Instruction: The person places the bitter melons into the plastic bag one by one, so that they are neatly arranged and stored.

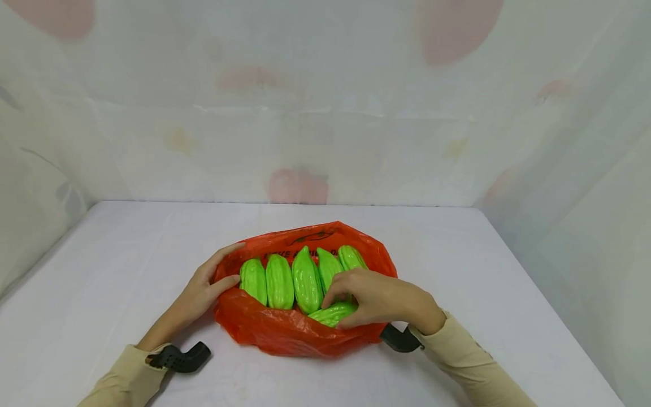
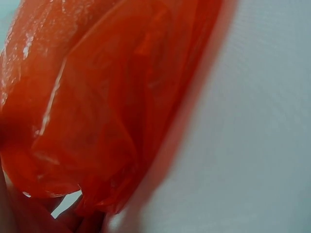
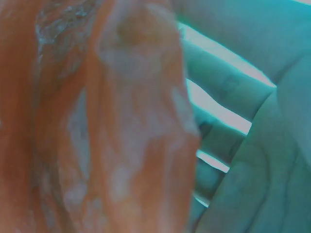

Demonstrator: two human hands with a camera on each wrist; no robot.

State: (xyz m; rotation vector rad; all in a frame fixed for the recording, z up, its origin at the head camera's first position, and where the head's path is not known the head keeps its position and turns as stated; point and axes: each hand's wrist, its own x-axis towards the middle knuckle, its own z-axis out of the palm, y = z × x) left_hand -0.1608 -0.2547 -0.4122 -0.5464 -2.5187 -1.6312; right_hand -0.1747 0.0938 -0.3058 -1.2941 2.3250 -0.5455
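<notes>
A red plastic bag (image 1: 285, 333) lies with its mouth spread wide on the white table. Inside it, several bright green ridged gourds stand side by side in a row, among them a gourd (image 1: 307, 280) near the middle. In front of the row another ridged gourd (image 1: 330, 315) lies crosswise; my right hand (image 1: 381, 297) grips it between thumb and fingers. My left hand (image 1: 205, 285) holds the bag's left rim, its thumb over the edge. Red plastic (image 2: 107, 97) fills much of the left wrist view. Bag film (image 3: 141, 121) hides the gourds from the right wrist view.
The white table (image 1: 447, 243) extends around the bag. Behind it hangs a pale curtain (image 1: 356, 141) with faded prints, and similar cloth hangs at both sides. A black wrist mount (image 1: 183, 358) sits at the left sleeve, another mount (image 1: 400, 339) at the right.
</notes>
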